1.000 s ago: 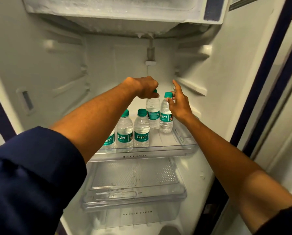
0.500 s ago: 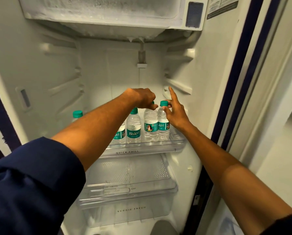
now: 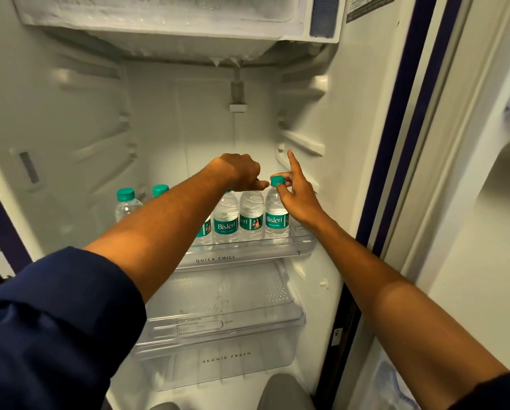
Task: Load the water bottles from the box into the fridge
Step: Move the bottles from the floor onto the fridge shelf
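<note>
Open white fridge (image 3: 351,173), clear plastic green-capped water bottles upright on transparent shelf (image 3: 248,255), left hand (image 3: 242,173) curled over second-from-right bottle (image 3: 251,217), right hand (image 3: 296,193) pinching rightmost bottle's (image 3: 276,220) cap.

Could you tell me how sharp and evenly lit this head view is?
Head view: Bisleri bottle labels and QUICK CHILL tray lettering read sharply; wide-angle lens bows the fridge door frame; light is soft and dim, without glare; the left sleeve is dark.
</note>
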`<state>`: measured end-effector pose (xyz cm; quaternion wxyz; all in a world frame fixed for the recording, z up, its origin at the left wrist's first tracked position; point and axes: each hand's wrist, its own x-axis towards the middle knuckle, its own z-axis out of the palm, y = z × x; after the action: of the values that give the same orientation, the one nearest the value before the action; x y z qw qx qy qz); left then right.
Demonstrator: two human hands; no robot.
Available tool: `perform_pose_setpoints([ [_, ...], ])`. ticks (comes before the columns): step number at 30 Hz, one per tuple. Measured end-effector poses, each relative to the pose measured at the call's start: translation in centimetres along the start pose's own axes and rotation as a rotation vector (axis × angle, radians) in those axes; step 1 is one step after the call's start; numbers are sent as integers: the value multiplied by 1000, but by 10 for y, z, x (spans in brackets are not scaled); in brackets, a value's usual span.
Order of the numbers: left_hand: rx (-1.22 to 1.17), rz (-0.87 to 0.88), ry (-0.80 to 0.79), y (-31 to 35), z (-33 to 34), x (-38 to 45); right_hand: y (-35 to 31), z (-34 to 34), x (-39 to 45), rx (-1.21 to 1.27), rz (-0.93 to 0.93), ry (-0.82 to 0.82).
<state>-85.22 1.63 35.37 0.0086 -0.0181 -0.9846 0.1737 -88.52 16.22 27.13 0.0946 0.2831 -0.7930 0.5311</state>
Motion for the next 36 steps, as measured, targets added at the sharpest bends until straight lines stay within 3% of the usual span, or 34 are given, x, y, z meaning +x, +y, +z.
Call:
perform_pose_setpoints([
  [5, 7, -47, 1, -3, -2, 1, 4, 8, 0, -13, -3, 90],
  [12, -248, 103, -45, -17, -9, 3, 13, 13, -1, 47, -21, 263],
  [25, -255, 121, -62, -12, -1, -1, 17, 20, -4, 21, -55, 316],
  [32, -242, 55, -20, -13, 3, -11, 11, 23, -8, -12, -54, 283],
  [36, -199, 8, 188, -15, 14, -29, 8, 28, -11, -102, -107, 331],
])
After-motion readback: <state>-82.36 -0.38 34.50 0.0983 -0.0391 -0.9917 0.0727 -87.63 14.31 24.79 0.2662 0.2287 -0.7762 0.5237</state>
